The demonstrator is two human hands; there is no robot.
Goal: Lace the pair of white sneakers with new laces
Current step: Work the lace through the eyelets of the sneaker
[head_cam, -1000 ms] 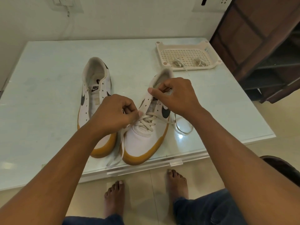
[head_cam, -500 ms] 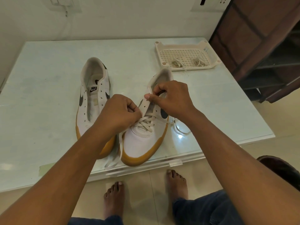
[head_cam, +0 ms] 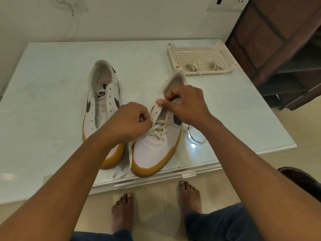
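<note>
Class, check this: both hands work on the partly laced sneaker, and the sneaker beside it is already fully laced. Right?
No: the head view shows the other sneaker unlaced, its eyelets open. The left hand, pinching the lace, and right hand do work on the partly laced sneaker.

We can read one word only: NIKE, in dark letters above a small swoosh, on the label inside the unlaced sneaker (head_cam: 102, 115), left of centre. Dark swoosh marks also stand on its sides and on the partly laced sneaker (head_cam: 152, 153).
</note>
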